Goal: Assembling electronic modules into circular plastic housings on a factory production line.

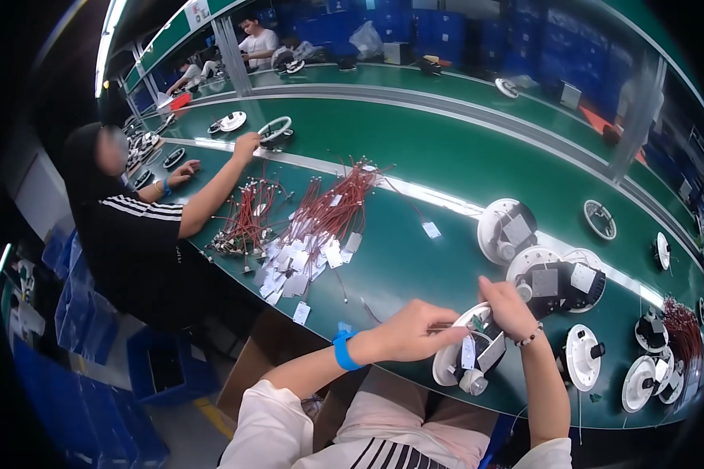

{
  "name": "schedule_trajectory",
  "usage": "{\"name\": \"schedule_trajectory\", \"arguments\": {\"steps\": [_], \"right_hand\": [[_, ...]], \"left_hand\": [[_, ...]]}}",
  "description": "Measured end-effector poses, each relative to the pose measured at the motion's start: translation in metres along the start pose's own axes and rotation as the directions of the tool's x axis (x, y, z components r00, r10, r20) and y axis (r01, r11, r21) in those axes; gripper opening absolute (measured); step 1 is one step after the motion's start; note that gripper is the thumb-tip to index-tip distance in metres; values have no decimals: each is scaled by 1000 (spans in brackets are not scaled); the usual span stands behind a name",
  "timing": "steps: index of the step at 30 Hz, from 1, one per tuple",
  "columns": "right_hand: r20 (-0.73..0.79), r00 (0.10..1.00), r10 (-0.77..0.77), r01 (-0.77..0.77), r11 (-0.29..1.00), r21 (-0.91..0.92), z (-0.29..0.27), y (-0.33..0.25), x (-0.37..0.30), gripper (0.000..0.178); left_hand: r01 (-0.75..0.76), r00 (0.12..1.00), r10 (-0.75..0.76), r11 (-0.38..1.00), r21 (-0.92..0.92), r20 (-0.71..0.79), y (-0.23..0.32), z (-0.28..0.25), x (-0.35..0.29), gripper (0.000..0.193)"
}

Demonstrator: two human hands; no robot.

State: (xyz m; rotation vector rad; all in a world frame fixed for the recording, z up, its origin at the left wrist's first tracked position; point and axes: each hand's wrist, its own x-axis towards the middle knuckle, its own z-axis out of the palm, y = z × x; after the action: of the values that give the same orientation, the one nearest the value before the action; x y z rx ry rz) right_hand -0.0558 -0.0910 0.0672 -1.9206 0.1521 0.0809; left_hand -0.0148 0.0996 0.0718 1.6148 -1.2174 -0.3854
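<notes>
At the near edge of the bench, a white round housing (pixel 443 367) is tilted up between my hands. It carries a grey-white box and a clear round part at its lower end. My right hand (pixel 512 313) grips its upper rim from the right. From the left, my left hand (pixel 414 332) is closed, thumb and fingers pinching thin reddish wires (pixel 443 326) over the housing. A small white board (pixel 468 353) hangs just below the left fingertips, in front of the housing. The fingers partly hide where the wires run.
Left of my hands lie a heap of small white boards (pixel 293 262) and bundled red wires (pixel 344 191). More white round housings (pixel 502 227) lie behind and right (pixel 583 356). A conveyor belt (pixel 414 129) runs beyond. A co-worker (pixel 145 227) reaches toward a ring-shaped part (pixel 275 129).
</notes>
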Motion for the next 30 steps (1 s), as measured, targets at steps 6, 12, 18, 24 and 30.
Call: {"name": "schedule_trajectory", "arguments": {"steps": [6,12,18,24,30], "right_hand": [[-189,974,-121,123,992,3,18,-9,7,42],[-516,725,-456,391,890,-235,32,27,-4,22],[-255,762,-596,394,738,-547,71,66,6,33],[-237,811,-535,348,767,-538,65,67,3,31],[-156,838,-522,393,777,-491,70,60,5,25]], "left_hand": [[300,951,-260,909,-291,166,-9,-40,5,23],[255,956,-175,896,364,-237,-25,-155,34,17],[601,785,29,211,771,-619,-128,-279,42,26],[679,733,-40,-24,734,-680,-210,-325,22,12],[661,750,68,-98,744,-657,-270,-358,-44,17]]}}
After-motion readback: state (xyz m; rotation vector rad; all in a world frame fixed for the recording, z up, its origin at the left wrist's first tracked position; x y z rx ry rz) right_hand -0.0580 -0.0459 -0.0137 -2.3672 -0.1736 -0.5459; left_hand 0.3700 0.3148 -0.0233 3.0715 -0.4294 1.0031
